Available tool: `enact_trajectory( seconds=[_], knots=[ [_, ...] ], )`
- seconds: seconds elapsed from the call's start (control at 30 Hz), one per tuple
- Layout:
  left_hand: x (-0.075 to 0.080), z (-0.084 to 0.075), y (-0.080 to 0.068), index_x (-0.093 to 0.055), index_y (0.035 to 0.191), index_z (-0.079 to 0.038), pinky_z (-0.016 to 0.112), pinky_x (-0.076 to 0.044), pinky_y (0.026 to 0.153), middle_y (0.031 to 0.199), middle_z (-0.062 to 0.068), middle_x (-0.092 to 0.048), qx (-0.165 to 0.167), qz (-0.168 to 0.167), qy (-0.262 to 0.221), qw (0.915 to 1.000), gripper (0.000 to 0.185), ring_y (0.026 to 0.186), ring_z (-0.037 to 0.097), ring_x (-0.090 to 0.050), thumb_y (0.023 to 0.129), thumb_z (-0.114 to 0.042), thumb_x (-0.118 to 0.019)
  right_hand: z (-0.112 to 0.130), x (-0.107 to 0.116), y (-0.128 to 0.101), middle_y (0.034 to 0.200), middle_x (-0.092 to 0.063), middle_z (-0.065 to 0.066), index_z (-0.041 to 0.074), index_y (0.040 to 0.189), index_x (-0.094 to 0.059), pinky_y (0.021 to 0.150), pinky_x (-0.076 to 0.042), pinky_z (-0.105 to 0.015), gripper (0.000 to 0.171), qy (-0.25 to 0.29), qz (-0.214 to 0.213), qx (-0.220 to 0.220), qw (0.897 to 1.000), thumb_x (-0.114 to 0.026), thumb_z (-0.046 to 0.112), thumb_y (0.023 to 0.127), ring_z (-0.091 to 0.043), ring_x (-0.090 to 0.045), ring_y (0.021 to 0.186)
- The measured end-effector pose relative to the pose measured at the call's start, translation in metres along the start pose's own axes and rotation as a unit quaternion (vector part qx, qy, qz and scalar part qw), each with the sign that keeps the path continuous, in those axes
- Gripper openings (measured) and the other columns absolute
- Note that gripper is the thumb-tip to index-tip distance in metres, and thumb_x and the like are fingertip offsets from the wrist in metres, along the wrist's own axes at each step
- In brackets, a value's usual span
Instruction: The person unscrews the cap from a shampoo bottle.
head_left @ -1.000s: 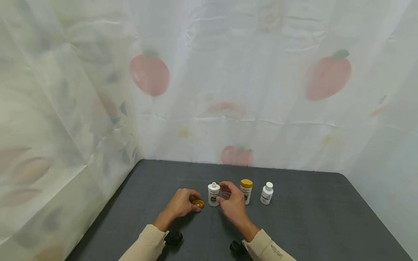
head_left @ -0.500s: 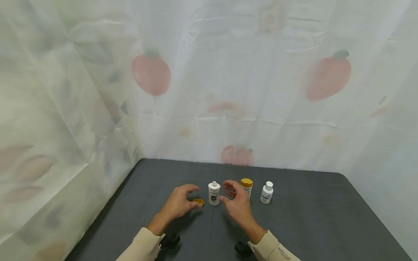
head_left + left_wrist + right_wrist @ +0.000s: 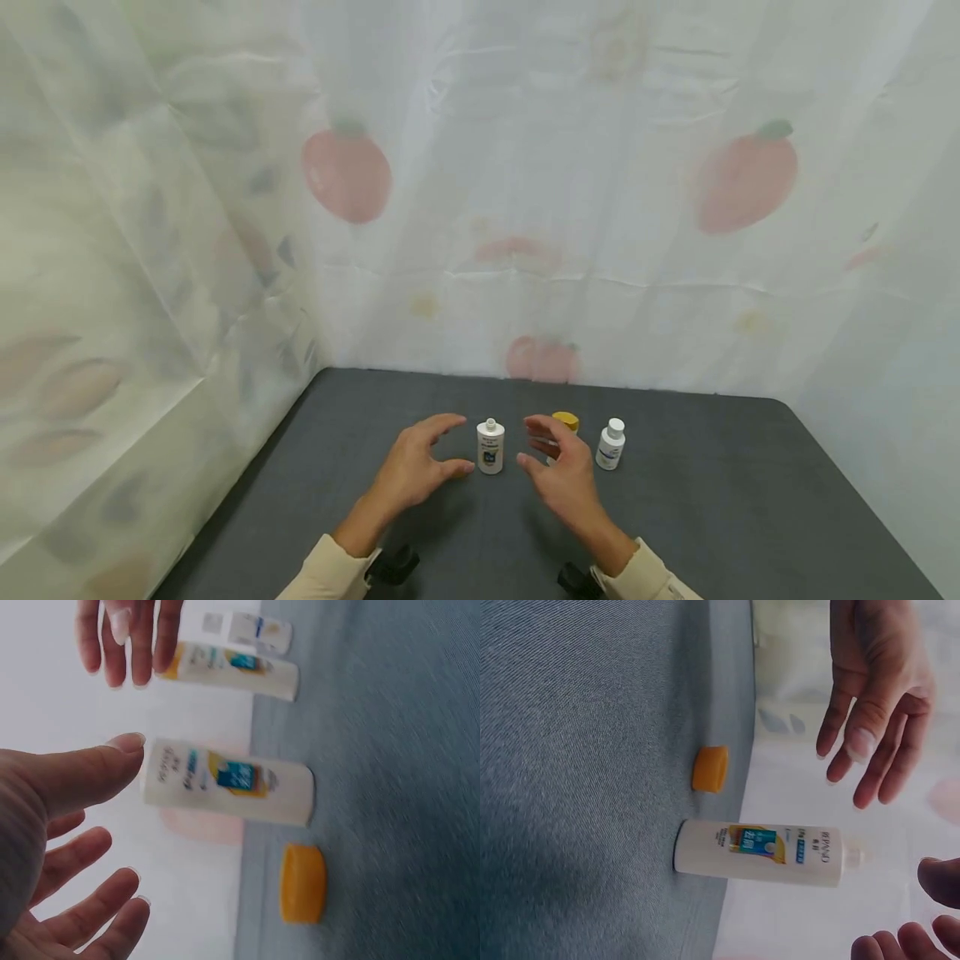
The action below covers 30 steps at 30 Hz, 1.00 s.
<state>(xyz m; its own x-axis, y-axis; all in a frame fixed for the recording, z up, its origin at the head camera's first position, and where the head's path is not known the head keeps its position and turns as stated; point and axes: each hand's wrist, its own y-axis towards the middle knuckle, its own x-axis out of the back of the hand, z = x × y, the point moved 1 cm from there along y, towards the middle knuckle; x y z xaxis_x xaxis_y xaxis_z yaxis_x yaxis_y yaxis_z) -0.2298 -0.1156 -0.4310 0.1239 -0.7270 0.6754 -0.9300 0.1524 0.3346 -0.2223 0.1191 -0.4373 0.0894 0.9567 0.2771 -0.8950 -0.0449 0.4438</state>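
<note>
A white shampoo-type bottle with its cap off stands upright between my two hands, its narrow nozzle bare. My left hand hovers to its left, fingers and thumb spread apart and holding nothing. On the other side my right hand is likewise spread, touching nothing. The loose yellow cap lies on the table beside the bottle in the left wrist view; from the head my left hand hides it. Behind my right hand, partly covered, is a similar bottle wearing a yellow cap.
A smaller white bottle with a white cap stands to the right of the others. All rest on a dark grey table. A pale curtain with fruit prints hangs at the table's back edge and along the left.
My left hand has let go of the yellow cap, leaving it on the table, and has risen with its fingers spreading. My right hand has drawn away from the uncapped bottle to the right.
</note>
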Motion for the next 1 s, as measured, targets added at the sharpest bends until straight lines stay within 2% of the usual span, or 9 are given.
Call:
enact_trajectory(
  seconds=[0.27, 0.4, 0.7, 0.9, 1.0],
  knots=[
    [0.001, -0.016, 0.001, -0.068, 0.137, -0.021, 0.045, -0.06, 0.096, 0.138, 0.001, -0.069, -0.026, -0.007, -0.019, 0.9995, 0.066, 0.12, 0.026, -0.07, 0.076, -0.02, -0.094, 0.002, 0.013, -0.001, 0.125, -0.071, -0.014, 0.007, 0.129, -0.068, 0.098, -0.06, -0.04, 0.051, 0.001, -0.011, 0.012, 1.0, -0.078, -0.013, 0.082, -0.041, -0.069, 0.119],
    [-0.001, -0.022, 0.002, -0.068, 0.136, -0.018, 0.044, -0.061, 0.097, 0.138, 0.002, -0.069, -0.038, -0.004, -0.035, 0.9986, 0.065, 0.12, 0.027, -0.07, 0.076, -0.017, -0.094, 0.003, 0.02, -0.001, 0.125, -0.071, -0.015, 0.004, 0.129, -0.067, 0.098, -0.06, -0.043, 0.051, -0.005, -0.015, 0.02, 1.0, -0.078, -0.014, 0.082, -0.043, -0.068, 0.118],
    [-0.01, -0.039, 0.008, -0.068, 0.136, -0.017, 0.045, -0.06, 0.099, 0.138, 0.003, -0.069, -0.067, 0.008, -0.056, 0.9961, 0.064, 0.123, 0.026, -0.069, 0.077, -0.018, -0.094, 0.002, 0.034, -0.001, 0.121, -0.073, -0.018, -0.003, 0.122, -0.07, 0.092, -0.063, -0.042, 0.053, -0.007, -0.055, 0.063, 0.996, -0.081, -0.02, 0.074, -0.024, -0.072, 0.113],
    [-0.019, -0.05, 0.011, -0.067, 0.137, -0.016, 0.045, -0.06, 0.098, 0.14, 0.004, -0.069, -0.083, 0.013, -0.068, 0.9942, 0.063, 0.121, 0.028, -0.07, 0.079, -0.02, -0.092, -0.001, 0.044, -0.002, 0.121, -0.073, -0.019, -0.004, 0.123, -0.068, 0.092, -0.062, -0.045, 0.053, -0.027, -0.063, 0.057, 0.996, -0.081, -0.02, 0.074, -0.037, -0.071, 0.113],
    [-0.025, -0.058, 0.012, -0.067, 0.138, -0.014, 0.046, -0.06, 0.098, 0.14, 0.007, -0.068, -0.091, 0.011, -0.079, 0.9927, 0.062, 0.12, 0.029, -0.071, 0.081, -0.02, -0.091, -0.001, 0.049, -0.002, 0.121, -0.073, -0.019, -0.004, 0.123, -0.068, 0.093, -0.062, -0.045, 0.053, -0.035, -0.065, 0.047, 0.996, -0.08, -0.02, 0.075, -0.04, -0.07, 0.113]
  ],
)
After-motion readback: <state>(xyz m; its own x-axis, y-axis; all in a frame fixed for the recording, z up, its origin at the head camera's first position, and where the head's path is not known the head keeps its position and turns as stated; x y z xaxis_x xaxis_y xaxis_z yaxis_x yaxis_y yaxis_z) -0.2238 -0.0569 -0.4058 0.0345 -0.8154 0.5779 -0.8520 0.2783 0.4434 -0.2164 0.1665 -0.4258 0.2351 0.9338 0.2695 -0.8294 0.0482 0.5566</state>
